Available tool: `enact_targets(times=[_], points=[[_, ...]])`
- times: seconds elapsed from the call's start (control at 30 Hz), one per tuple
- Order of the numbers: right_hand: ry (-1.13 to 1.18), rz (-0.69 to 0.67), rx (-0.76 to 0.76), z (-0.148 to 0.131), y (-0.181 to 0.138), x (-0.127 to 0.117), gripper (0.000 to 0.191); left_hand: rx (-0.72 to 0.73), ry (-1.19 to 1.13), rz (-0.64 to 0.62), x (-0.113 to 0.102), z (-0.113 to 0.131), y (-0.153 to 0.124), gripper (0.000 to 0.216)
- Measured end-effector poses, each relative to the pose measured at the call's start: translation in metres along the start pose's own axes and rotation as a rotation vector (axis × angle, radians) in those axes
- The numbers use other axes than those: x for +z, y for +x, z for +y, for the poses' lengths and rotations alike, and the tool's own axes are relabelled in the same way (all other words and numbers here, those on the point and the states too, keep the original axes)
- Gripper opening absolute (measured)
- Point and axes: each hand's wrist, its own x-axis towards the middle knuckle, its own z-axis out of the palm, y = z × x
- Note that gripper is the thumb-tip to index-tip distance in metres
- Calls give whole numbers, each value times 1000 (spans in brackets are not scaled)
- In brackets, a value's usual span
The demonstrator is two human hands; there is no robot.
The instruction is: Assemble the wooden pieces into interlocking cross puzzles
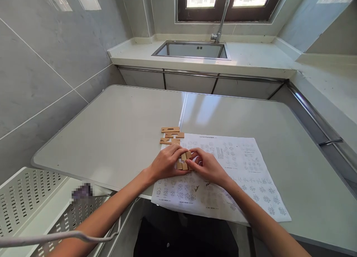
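Wooden puzzle block (184, 161), pinched from both sides by left hand (166, 163) and right hand (208, 168) fingers over the instruction sheet (240, 168), looks light, stiff, likely loose-jointed, best gripped across opposite faces.

- Home kitchen, small and plain.
- Steel sink (192, 50) sunk into a pale counter (251, 58) at the far wall; tall curved tap (223, 12) rises behind it.
- Dark-framed window (225, 4) above the tap, daylight coming in, buildings visible outside.
- Walls in large grey tiles (41, 64) with thin pale joints.
- Cabinet fronts (189, 82) under the counter, metal strip along their top edge.
- Counter runs on round the right-hand corner.
- Grey-white worktop (117, 130) in the foreground, rounded corners, a seam down its middle.
- White perforated metal rack (25, 194) at lower left, beside the worktop.
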Motion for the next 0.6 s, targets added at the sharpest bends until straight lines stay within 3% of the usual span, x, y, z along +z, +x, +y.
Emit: enact_targets(times=[0.2, 0.4, 0.6], points=[[73, 83, -4, 3, 1, -7, 35, -31, -58, -37, 4, -5, -3, 70], [414, 117, 29, 5, 3, -15, 38, -63, -75, -34, -2, -6, -5, 88], [581, 125, 18, 2, 4, -16, 42, -117, -41, -17, -16, -9, -14, 67]])
